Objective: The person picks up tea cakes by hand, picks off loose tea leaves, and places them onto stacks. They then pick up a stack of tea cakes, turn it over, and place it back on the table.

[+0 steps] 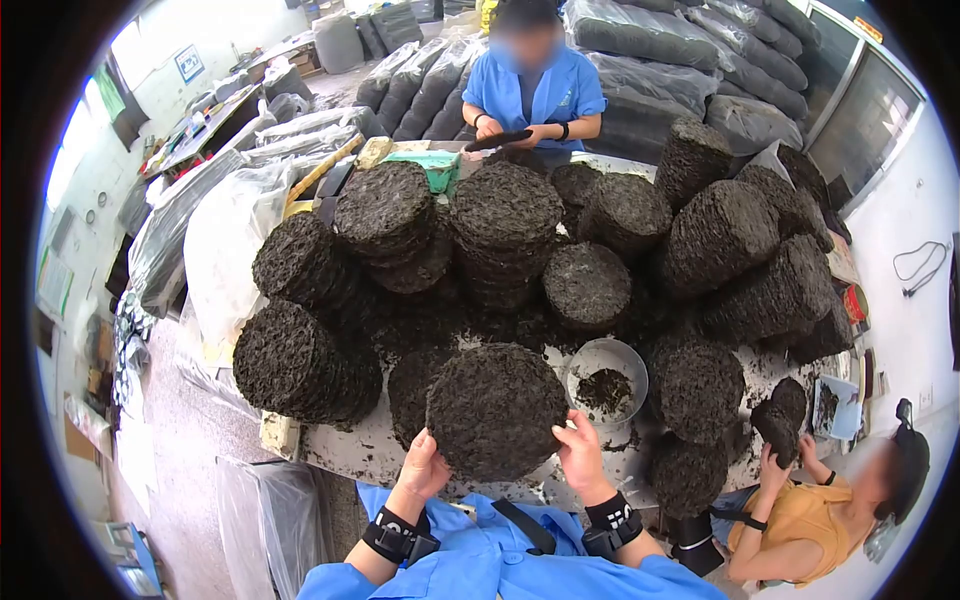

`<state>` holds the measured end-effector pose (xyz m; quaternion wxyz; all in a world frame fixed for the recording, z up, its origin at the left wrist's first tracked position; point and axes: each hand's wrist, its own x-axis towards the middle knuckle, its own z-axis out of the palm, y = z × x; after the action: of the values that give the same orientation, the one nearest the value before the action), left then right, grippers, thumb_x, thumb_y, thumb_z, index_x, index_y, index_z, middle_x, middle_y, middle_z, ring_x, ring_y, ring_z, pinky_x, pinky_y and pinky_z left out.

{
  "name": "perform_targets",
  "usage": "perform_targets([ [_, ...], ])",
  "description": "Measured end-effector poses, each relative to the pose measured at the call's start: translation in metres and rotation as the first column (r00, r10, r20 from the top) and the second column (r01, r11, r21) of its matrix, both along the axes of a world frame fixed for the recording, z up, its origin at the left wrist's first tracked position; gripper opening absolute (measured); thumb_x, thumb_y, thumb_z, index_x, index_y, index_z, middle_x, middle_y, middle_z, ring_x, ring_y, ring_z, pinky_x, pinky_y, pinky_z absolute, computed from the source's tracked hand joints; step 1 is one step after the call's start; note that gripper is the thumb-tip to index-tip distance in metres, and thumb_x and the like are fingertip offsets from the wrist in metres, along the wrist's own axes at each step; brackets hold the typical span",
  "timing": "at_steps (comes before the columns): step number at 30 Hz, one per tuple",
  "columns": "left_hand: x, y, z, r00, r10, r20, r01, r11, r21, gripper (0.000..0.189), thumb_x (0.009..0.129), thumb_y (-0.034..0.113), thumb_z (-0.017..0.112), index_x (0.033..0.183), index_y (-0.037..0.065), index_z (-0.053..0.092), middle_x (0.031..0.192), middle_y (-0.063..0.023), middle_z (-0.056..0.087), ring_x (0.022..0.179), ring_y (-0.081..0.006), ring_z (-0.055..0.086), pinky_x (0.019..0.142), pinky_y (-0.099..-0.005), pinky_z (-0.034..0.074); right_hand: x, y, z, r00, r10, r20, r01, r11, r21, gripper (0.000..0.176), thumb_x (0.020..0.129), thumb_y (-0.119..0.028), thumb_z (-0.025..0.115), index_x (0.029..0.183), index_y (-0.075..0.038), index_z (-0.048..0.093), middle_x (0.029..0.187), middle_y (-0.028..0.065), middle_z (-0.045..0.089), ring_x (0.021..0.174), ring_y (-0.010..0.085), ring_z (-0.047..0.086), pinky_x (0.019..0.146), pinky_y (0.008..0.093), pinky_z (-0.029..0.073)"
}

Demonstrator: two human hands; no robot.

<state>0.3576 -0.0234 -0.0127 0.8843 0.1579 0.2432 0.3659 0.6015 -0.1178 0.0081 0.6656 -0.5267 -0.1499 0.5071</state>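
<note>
Both my hands hold up a round, dark sheet of what looks like dried seaweed (497, 412). My left hand (424, 464) pinches its lower left edge, and my right hand (580, 448) grips its right edge between thumb and fingers. Partly hidden behind its left side is another dark round (405, 395) on the table. To the right, near my right hand, a round metal bowl (640, 372) contains dark crumbs. A leaning stack of the same sheets (300, 365) lies to the left, and another stack (697, 393) is right of the bowl.
More tall stacks (505, 215) line the back of the table (350, 450). Opposite, a person in blue (535, 90) handles a dark sheet. At the right, a person in yellow (790, 520) holds dark pieces by a blue-white tub (838, 405). Plastic-wrapped bundles (640, 40) stand behind.
</note>
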Motion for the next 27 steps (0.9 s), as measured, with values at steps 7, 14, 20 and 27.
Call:
perform_targets([
  [7,0.011,0.002,0.017,0.973,0.086,-0.214,-0.077,0.996,0.051,0.016,0.093,0.021,0.06,0.098,0.007,0.058,0.115,-0.0106,0.061,0.114,-0.0255,0.055,0.097,-0.0422,0.045,0.014,-0.002,-0.025,0.676,-0.052,-0.735,0.091,0.996,0.014,0.03,0.088,-0.001,0.049,0.117,-0.002,0.054,0.106,0.0116,0.064,0.094,0.022,0.062,0.1,0.0395,0.043],
  [14,0.019,0.009,0.003,0.795,0.032,-0.605,0.007,0.998,0.061,0.035,0.093,0.031,0.059,0.115,0.004,0.052,0.12,-0.0114,0.056,0.115,-0.0229,0.053,0.096,-0.0381,0.044,0.023,-0.015,-0.07,-0.207,0.154,-0.966,0.196,0.974,0.113,0.041,0.09,-0.013,0.048,0.126,0.006,0.047,0.075,0.0069,0.049,0.051,0.0122,0.048,0.051,0.0252,0.047],
  [20,0.067,0.055,-0.029,0.533,0.248,-0.809,0.215,0.885,0.413,0.062,0.085,0.031,0.071,0.126,-0.003,0.04,0.118,-0.0177,0.053,0.106,-0.0247,0.056,0.087,-0.0349,0.048,0.023,-0.024,-0.074,-0.145,0.256,-0.956,0.143,0.961,0.236,0.047,0.094,-0.017,0.042,0.135,0.005,0.039,0.08,0.009,0.049,0.05,0.0117,0.048,0.049,0.0235,0.045],
  [27,0.069,0.078,-0.07,-0.013,0.447,-0.894,0.379,0.83,0.409,0.056,0.067,0.022,0.081,0.108,-0.003,0.053,0.1,-0.0187,0.056,0.091,-0.0325,0.06,0.082,-0.0406,0.049,0.03,-0.039,-0.084,-0.085,0.311,-0.947,0.085,0.949,0.304,0.048,0.095,-0.018,0.041,0.139,0.001,0.036,0.078,0.0073,0.046,0.052,0.0129,0.048,0.051,0.0267,0.044],
])
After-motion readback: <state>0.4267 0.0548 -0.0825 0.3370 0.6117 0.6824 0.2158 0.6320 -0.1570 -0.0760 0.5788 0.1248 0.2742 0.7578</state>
